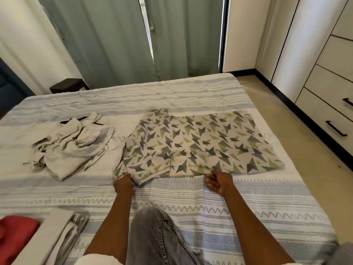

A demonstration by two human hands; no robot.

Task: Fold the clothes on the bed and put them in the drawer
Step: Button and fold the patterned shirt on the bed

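Observation:
A white shirt patterned with grey and green triangles (200,142) lies spread flat on the bed (191,207), its near edge folded over. My left hand (124,185) grips the sleeve at the shirt's near left corner. My right hand (219,181) touches the shirt's near edge with its fingers slightly curled under the fabric. A crumpled beige garment (74,146) lies in a heap to the left of the shirt. Closed white drawers with dark handles (332,119) stand along the right wall.
Folded beige cloth (66,232) and a red item (17,232) lie at the near left of the bed. My knee in grey jeans (152,236) rests on the bed. Green curtains (114,39) hang behind the bed. A floor strip (286,119) runs between bed and drawers.

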